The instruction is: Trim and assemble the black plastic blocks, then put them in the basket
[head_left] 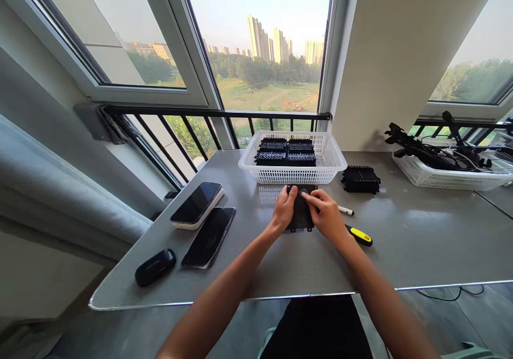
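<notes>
A flat black plastic part with small tabs along its edges is held just above the table, in front of the white basket. My left hand grips its left side, thumb on the upper face. At the right side, my right hand has its fingers closed on the part, the index finger pressing near the top; a small dark piece may be under that fingertip, but I cannot tell. Close to my right hand lie a white marker and a yellow-and-black handled tool, its far end hidden by the hand.
The white basket holds several black ribbed parts. More black parts are stacked beside it. A second basket contains black devices and cables. Toward the left are a boxed phone, a dark flat pack and a black case.
</notes>
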Demonstrator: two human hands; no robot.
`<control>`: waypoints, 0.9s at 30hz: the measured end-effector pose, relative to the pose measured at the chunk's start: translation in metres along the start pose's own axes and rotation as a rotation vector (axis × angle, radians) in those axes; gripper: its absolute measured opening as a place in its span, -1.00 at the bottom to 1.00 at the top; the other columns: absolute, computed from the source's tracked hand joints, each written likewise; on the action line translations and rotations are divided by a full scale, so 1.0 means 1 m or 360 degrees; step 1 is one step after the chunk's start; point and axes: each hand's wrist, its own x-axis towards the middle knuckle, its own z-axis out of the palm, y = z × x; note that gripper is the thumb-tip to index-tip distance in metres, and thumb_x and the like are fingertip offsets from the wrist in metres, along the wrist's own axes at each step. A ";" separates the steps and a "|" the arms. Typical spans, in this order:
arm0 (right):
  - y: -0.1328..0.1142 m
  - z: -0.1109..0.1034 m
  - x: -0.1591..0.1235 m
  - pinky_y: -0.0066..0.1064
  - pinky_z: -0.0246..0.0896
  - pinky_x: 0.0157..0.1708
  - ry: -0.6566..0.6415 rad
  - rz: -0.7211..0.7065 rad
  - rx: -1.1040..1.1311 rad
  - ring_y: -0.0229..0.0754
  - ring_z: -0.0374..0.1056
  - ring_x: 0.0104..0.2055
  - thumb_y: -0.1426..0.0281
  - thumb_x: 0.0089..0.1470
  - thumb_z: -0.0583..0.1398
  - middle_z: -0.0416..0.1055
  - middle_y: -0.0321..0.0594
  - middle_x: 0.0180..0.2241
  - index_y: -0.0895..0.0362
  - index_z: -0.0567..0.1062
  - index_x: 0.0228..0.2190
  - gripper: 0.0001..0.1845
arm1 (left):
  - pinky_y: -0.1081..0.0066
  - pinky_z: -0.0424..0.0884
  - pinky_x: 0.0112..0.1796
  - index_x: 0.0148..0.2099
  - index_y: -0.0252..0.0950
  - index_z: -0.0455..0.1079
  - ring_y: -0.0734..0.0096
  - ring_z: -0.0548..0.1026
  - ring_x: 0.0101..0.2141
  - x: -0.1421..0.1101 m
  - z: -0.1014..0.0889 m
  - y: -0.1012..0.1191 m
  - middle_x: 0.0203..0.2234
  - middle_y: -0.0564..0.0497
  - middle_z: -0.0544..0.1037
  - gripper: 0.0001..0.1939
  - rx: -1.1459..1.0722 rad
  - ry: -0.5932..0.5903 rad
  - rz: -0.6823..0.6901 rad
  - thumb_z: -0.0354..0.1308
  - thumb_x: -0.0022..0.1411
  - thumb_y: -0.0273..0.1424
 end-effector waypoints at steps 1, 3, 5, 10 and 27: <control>-0.001 0.001 -0.001 -0.32 0.35 -0.16 -0.0060 -0.0045 0.0016 -0.15 0.38 -0.20 0.49 0.22 0.07 0.39 -0.14 -0.22 -0.02 0.53 0.00 -0.61 | 0.42 0.33 -0.30 -0.31 -0.28 0.35 0.38 0.41 -0.36 0.004 -0.002 0.000 -0.40 0.02 0.48 -0.56 -0.0078 0.0043 -0.0008 0.11 0.17 0.04; -0.004 0.003 -0.003 -0.33 0.35 -0.16 -0.0158 -0.0130 0.0043 -0.17 0.38 -0.20 0.52 0.20 0.08 0.40 -0.15 -0.22 -0.02 0.55 -0.03 -0.60 | 0.40 0.38 -0.29 -0.26 -0.28 0.36 0.36 0.45 -0.34 0.010 -0.008 0.002 -0.39 0.01 0.51 -0.53 -0.0265 0.0096 -0.0053 0.14 0.13 0.06; -0.007 0.004 -0.004 -0.34 0.35 -0.16 -0.0241 -0.0200 0.0062 -0.18 0.39 -0.19 0.55 0.18 0.09 0.40 -0.14 -0.21 -0.01 0.56 -0.06 -0.61 | 0.38 0.41 -0.29 -0.21 -0.28 0.38 0.34 0.48 -0.35 0.015 -0.015 0.005 -0.39 0.00 0.53 -0.50 -0.0418 0.0132 -0.0124 0.17 0.09 0.08; -0.011 0.002 -0.005 -0.40 0.34 -0.26 -0.0472 -0.0315 0.0120 -0.23 0.38 -0.31 0.57 0.17 0.10 0.42 -0.15 -0.27 0.09 0.59 -0.12 -0.66 | 0.35 0.47 -0.29 -0.19 -0.29 0.41 0.33 0.52 -0.37 0.023 -0.031 0.010 -0.36 -0.03 0.58 -0.47 -0.0565 0.0272 -0.0235 0.22 0.05 0.07; -0.003 -0.007 0.003 -0.25 0.37 -0.09 0.0498 0.0152 0.0046 -0.12 0.41 -0.15 0.39 0.24 0.09 0.44 -0.15 -0.20 -0.01 0.52 -0.01 -0.66 | 0.23 0.25 0.13 -0.08 -0.27 0.44 0.20 0.43 0.03 -0.008 0.008 0.003 -0.06 -0.11 0.55 -0.51 -0.0099 0.0013 0.0013 -0.01 0.26 0.02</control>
